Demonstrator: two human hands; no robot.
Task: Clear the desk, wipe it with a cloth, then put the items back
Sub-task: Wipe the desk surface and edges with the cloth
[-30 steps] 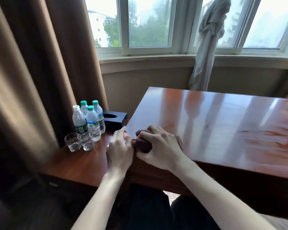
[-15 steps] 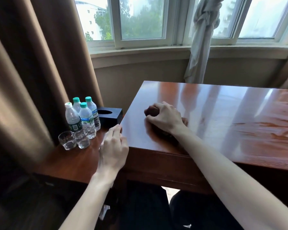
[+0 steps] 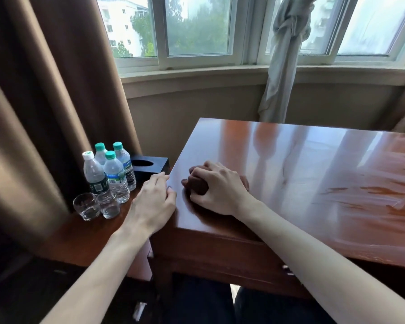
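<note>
On worktop [image 3: 313, 183] near left corner: right hand [image 3: 220, 191] curled round bunched dark cloth [image 3: 198, 184]. Cloth likely soft, light, limp; best taken bunched under palm. Left hand [image 3: 153, 204] relaxed, fingers at worktop edge.

The glossy reddish-brown desk [image 3: 313, 164] stood under the window, streaked with smears toward its right side; near its left edge a dark brown cloth [image 3: 198, 184] lay on the top; beside the desk, a lower side table [image 3: 80, 237] carried four water bottles [image 3: 114, 177], two short glasses [image 3: 96, 205] in front of them, and a black tissue box [image 3: 150, 168] just behind.
</note>
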